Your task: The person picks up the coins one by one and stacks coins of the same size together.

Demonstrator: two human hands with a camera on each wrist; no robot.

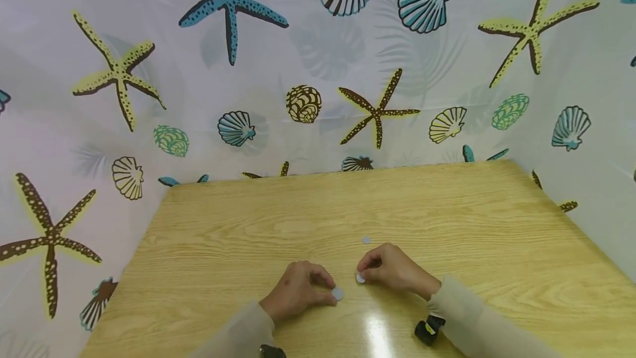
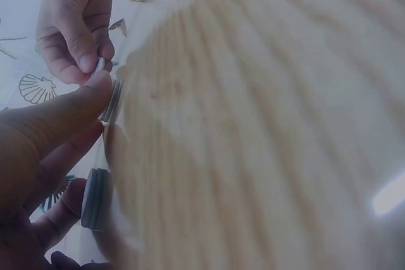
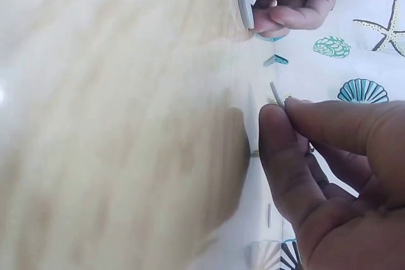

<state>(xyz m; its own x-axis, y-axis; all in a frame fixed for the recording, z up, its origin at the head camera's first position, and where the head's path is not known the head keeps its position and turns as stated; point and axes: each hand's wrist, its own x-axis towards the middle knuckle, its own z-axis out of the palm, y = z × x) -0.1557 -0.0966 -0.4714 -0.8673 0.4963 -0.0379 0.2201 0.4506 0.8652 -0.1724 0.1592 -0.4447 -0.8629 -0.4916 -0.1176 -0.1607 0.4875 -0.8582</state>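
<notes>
My left hand (image 1: 302,287) is low over the table, thumb and index finger at the edge of a light grey disc (image 1: 337,294), which they grip. Seen in the left wrist view, one thick grey disc edge (image 2: 111,102) shows beside the thumb tip. Another grey disc (image 2: 93,199) appears by the lower fingertips. Just to the right, my right hand (image 1: 395,269) pinches a small thin pale disc (image 1: 360,278) between thumb and index finger. That disc is tilted up on edge in the right wrist view (image 3: 277,95). Beyond the right hand, a third small disc (image 1: 366,240) lies flat.
Both hands work over a wood-grain table (image 1: 238,225) with a glossy surface and a bright reflection (image 1: 377,336) near the front. A white curtain (image 1: 268,98) printed with starfish and shells surrounds its back and sides. A black wrist device (image 1: 428,329) sits on the right sleeve.
</notes>
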